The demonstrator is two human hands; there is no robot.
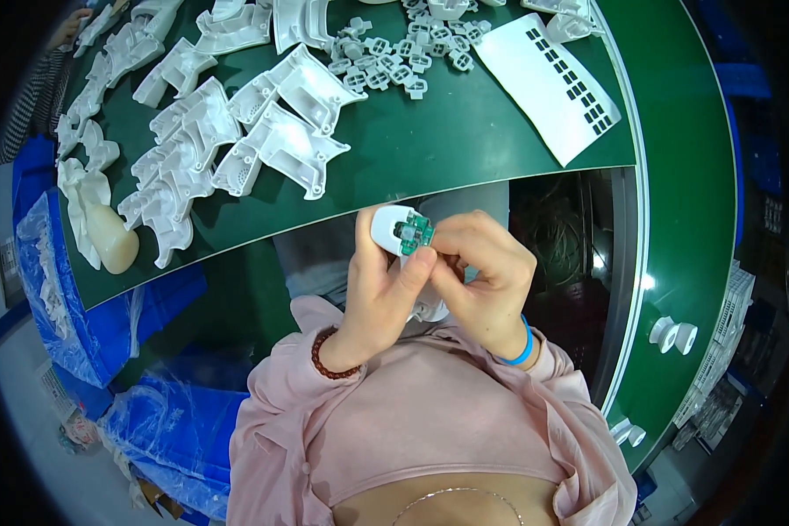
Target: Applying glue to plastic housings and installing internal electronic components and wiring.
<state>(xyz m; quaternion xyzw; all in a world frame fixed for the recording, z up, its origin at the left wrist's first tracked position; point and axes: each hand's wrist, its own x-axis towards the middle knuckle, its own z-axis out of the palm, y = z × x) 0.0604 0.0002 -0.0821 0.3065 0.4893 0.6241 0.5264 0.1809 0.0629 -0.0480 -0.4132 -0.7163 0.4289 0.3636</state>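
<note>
My left hand [381, 285] is wrapped round a white plastic housing [387, 230], just off the near edge of the table. A small green circuit board [416, 231] with a dark part beside it sits at the right side of the housing. My left thumb presses close to the lower edge of the board. From the right, my right hand [491, 272] pinches at the board's right edge with bent fingers. Whether a smaller piece is between those fingertips is hidden. More of a white part shows below my hands, mostly covered by them.
On the green table [430, 140] lie several white housing shells [272, 145], a heap of small grey-white clips [394, 57] and a white sheet with black pads [548, 88]. A cream-coloured rounded block [114, 241] lies at left. Blue plastic-lined bins [175, 430] stand lower left.
</note>
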